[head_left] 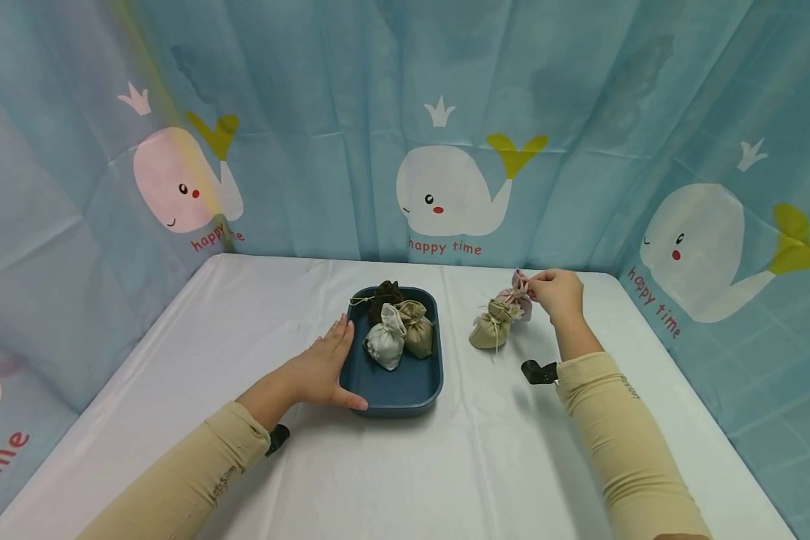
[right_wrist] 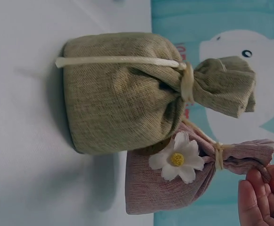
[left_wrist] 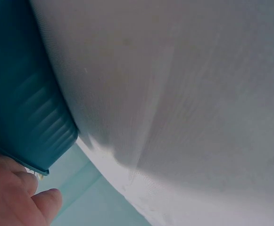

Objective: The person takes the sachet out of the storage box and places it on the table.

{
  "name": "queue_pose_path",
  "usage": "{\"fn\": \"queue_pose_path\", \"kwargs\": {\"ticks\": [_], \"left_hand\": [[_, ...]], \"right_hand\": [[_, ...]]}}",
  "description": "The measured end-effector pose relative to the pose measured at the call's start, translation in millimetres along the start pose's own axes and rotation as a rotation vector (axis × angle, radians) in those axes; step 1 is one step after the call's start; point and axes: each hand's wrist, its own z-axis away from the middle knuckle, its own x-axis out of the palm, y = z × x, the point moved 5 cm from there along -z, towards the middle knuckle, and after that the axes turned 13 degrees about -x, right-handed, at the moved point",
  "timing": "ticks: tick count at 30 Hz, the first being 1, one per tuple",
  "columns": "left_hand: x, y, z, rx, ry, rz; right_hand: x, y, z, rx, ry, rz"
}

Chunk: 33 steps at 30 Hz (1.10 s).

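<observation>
My left hand (head_left: 322,367) rests along the left rim of a dark blue tray (head_left: 398,411), thumb at the near corner and fingers straight. Inside the tray sit a dark brown pouch (head_left: 385,294), a light grey pouch (head_left: 386,342) and a tan pouch (head_left: 417,334). To the right of the tray, my right hand (head_left: 559,292) pinches the gathered top of a pink drawstring pouch (right_wrist: 170,197) with a white flower on its front. An olive-tan pouch (right_wrist: 122,94), tied with a pale cord, stands just in front of the pink one and partly covers it.
A white cloth (head_left: 391,480) covers the table. Behind it and at both sides hangs a blue curtain (head_left: 351,172) with whale prints. Small black wrist cameras show at the left sleeve (head_left: 196,469) and the right sleeve (head_left: 621,427).
</observation>
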Motion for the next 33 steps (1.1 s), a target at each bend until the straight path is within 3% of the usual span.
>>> {"fn": "queue_pose_path", "kwargs": {"ticks": [13,33], "left_hand": [[-2.2,2.5,1.6,-0.003,-0.005,-0.002],[0.5,0.1,-0.5,-0.005,0.000,0.007]], "right_hand": [[15.7,6,6,0.008,-0.010,-0.028],[19.1,16,6,0.016,-0.086,-0.023]]}}
